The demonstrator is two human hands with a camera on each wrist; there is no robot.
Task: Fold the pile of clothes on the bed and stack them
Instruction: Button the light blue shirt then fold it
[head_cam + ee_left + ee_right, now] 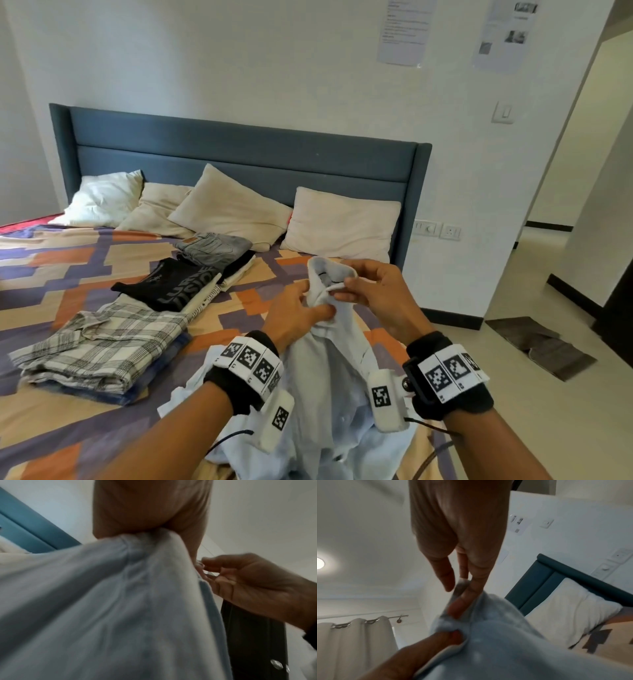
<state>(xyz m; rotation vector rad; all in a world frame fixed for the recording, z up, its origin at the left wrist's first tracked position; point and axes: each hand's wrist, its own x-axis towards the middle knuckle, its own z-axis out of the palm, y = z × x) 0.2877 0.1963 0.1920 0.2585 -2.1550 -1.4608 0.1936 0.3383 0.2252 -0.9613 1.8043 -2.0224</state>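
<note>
Bed (58, 421) with patterned cover bears folded plaid shirt (99, 339) and further folded garments. Left hand (294, 318) and right hand (373, 291) both pinch the collar of a pale blue shirt (329, 394), raised above the bed.

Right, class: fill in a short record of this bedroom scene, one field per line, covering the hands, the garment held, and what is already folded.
held garment: pale blue shirt, unfolded, lifted by its collar
left hand: grips the shirt below the collar
right hand: pinches the collar
folded: plaid shirt, black T-shirt, grey jeans
surface: bed
</note>
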